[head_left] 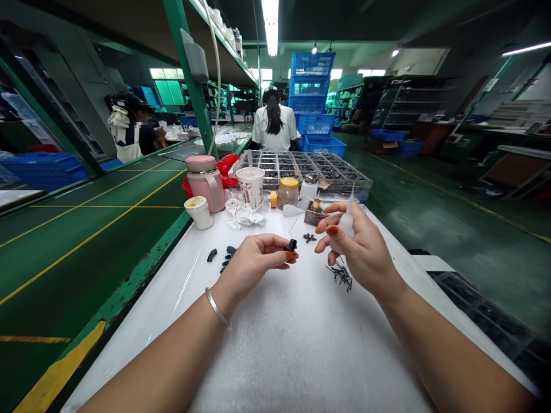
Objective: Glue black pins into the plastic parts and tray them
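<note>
Okay so the left hand (pixel 253 258) pinches a small black part (pixel 291 245) over the white counter (pixel 275 350), and the right hand (pixel 365 249) grips a little bottle (pixel 346 223), tip up, near some black pins (pixel 343 280).

No legible text; print on the white cup (pixel 251 188) seemingly too small.

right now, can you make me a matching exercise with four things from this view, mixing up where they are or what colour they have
Things:
1. small black part
2. squeeze bottle
3. mug
4. thin black pins

Places and colours:
A. pink, with a handle
B. in a loose pile on the white tabletop
C. held in the left hand
D. held in the right hand, nozzle upward

Pairs: 1-C, 2-D, 3-A, 4-B
</note>
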Available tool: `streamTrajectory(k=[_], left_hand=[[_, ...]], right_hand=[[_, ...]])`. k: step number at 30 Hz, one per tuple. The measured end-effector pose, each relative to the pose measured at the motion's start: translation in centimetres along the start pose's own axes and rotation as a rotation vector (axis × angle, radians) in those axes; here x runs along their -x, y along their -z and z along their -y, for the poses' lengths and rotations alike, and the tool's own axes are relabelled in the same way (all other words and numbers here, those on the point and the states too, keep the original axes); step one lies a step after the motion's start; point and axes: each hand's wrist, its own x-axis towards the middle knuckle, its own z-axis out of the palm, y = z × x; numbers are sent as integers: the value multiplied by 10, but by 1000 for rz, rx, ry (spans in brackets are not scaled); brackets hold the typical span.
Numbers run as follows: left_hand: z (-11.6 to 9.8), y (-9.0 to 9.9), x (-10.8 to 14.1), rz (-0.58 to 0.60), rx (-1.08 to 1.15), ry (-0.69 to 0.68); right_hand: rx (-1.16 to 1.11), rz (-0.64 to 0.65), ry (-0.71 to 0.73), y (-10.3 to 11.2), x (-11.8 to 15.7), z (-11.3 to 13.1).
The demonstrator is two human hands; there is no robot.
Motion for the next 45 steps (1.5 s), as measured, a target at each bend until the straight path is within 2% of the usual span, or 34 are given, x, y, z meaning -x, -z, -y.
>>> streamTrajectory(k=[5,8,12,14,20,26,33,45], left_hand=[[1,0,-2,-52,-88,-53],[2,2,-3,-90,-229,-106],[2,5,-2,-151,-380,-166],[2,6,-1,-167,-399,-184],[1,5,0,-174,-443,-177],[0,6,1,-178,-531,-219],[1,5,2,-168,-568,-256],[0,3,4,-152,-551,-275]], right_hand=[[118,-5,-81,5,-1,9],[207,77,-107,12,-1,15],[134,123,-133,19,-2,18],[95,83,-123,22,-2,18],[213,-93,3,28,-1,19],[151,-162,107,18,2,14],[172,-133,124,2,5,10],[244,-133,130,-1,5,8]])
